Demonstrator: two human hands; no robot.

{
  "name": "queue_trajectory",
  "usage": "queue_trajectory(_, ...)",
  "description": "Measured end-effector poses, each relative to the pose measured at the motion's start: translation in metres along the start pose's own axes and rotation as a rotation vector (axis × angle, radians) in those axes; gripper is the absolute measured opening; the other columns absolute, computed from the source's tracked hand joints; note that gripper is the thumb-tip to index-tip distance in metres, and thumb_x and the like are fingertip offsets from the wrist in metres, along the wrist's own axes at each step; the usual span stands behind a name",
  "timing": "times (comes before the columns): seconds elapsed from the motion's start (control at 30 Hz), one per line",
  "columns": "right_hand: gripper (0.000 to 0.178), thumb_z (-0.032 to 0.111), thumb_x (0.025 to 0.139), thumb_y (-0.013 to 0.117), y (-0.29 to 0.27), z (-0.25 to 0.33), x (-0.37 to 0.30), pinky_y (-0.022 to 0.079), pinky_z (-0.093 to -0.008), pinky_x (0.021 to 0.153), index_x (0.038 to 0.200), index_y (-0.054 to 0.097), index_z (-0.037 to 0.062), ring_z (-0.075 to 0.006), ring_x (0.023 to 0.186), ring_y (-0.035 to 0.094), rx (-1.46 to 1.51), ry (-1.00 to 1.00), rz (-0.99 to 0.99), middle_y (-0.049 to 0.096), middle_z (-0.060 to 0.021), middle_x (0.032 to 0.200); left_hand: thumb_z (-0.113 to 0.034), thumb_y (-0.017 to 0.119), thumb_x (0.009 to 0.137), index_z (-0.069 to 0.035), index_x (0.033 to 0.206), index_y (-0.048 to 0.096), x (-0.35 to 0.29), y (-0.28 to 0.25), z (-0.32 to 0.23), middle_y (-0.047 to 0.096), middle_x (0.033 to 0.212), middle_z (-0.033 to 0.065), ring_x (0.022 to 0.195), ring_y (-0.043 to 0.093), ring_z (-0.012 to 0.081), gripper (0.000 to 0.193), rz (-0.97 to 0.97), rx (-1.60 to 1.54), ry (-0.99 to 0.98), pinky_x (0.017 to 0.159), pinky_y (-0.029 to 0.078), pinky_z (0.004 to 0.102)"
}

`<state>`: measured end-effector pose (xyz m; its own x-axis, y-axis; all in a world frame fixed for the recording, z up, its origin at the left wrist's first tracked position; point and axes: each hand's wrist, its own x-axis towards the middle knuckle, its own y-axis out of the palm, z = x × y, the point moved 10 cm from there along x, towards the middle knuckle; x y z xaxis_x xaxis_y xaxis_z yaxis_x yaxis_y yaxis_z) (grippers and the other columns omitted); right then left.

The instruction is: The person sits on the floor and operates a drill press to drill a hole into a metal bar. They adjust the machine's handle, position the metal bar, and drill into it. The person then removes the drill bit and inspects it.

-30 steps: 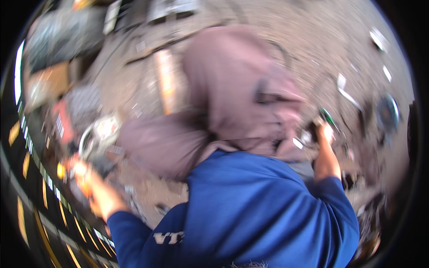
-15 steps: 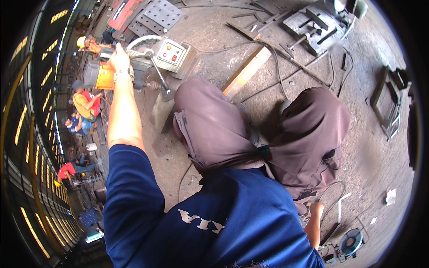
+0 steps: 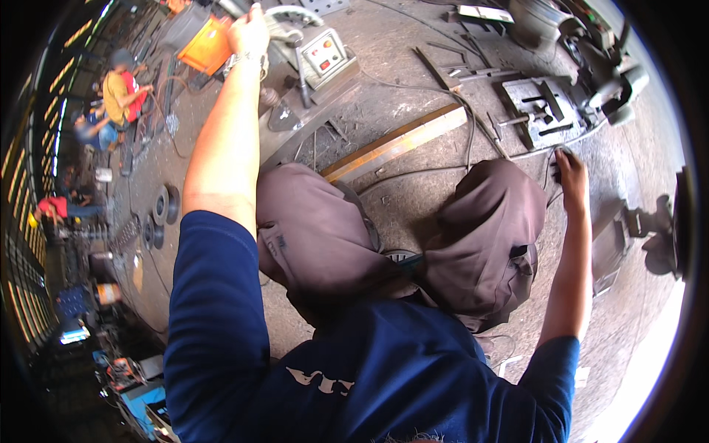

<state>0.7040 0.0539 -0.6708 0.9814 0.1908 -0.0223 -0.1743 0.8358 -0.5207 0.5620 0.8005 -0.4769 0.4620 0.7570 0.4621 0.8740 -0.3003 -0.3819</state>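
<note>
My left hand (image 3: 249,33) is stretched far up and forward, its fingers closed around a curved grey metal bar (image 3: 289,15). Just right of it stands a small grey control box (image 3: 327,53) with coloured buttons. An orange box (image 3: 207,46) lies to the hand's left. My right hand (image 3: 573,171) reaches down to the floor on the right, its fingers lying by a small dark object (image 3: 555,165) on a black cable. Whether it grips that object is unclear. My knees in brown trousers (image 3: 484,229) fill the middle, and my blue shirt the bottom.
A long wooden-and-steel beam (image 3: 399,142) lies across the dusty floor ahead of my knees. A metal plate with clamps (image 3: 543,111) and a machine (image 3: 605,59) stand at the upper right. Round metal discs (image 3: 159,214) lie at the left. Other people (image 3: 118,92) sit at work far left.
The view has swung and steadied. My left arm has stretched further up to the curved bar, and my right hand has come into sight by the cable on the right.
</note>
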Motion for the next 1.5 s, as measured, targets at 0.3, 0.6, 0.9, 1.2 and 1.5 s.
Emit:
queue_trajectory(0.3,0.039,0.036,0.095,0.067,0.273,0.350,0.016,0.055,-0.0465,0.094,0.119,0.072,0.0065,-0.0380,0.103,0.071,-0.652,-0.686,0.358,0.074,-0.0223,0.105,-0.032,0.057,0.106,0.004,0.078,0.070,0.002,-0.017,-0.003,0.071,0.064,0.0148,0.047,0.066,0.0229,0.048,0.174,-0.109,0.054,0.046,0.052,0.0341)
queue_trajectory(0.6,0.039,0.034,0.097,0.067,0.397,0.304,0.015,0.052,-0.0438,0.103,0.124,0.070,0.0061,-0.0360,0.116,0.067,-0.896,-0.651,0.705,0.070,-0.0199,0.122,-0.027,0.056,0.107,0.002,0.083,0.069,0.007,-0.006,0.016,0.070,0.068,0.0117,0.052,0.066,0.0189,0.040,0.264,-0.427,0.006,0.049,0.052,0.0304)
queue_trajectory(0.9,0.033,0.033,0.096,0.065,0.506,0.268,0.114,0.053,-0.0441,0.101,0.118,0.075,0.0109,-0.0366,0.113,0.068,-0.804,-0.564,0.752,0.072,-0.0201,0.116,-0.023,0.057,0.108,0.000,0.078,0.066,0.017,-0.006,0.013,0.064,0.066,0.0024,0.057,0.057,0.0095,0.038,0.167,-0.335,0.124,0.054,0.046,0.0265)
queue_trajectory(1.2,0.037,0.031,0.100,0.060,0.638,0.255,0.153,0.050,-0.0385,0.106,0.133,0.069,0.0158,-0.0345,0.118,0.066,-0.140,-0.266,0.469,0.070,-0.0181,0.124,-0.022,0.059,0.107,-0.007,0.073,0.063,0.027,0.009,0.023,0.056,0.064,-0.0046,0.055,0.046,0.0042,0.038,0.136,-0.346,0.087,0.051,0.035,0.0232)
queue_trajectory(1.5,0.042,0.018,0.097,0.060,0.645,0.273,0.129,0.052,-0.0422,0.100,0.138,0.063,0.0067,-0.0396,0.115,0.067,0.162,-0.319,0.230,0.069,-0.0246,0.120,-0.021,0.061,0.106,-0.012,0.069,0.058,0.030,0.009,0.042,0.050,0.061,-0.0070,0.051,0.041,0.0032,0.038,0.068,-0.421,0.061,0.048,0.030,0.0220)
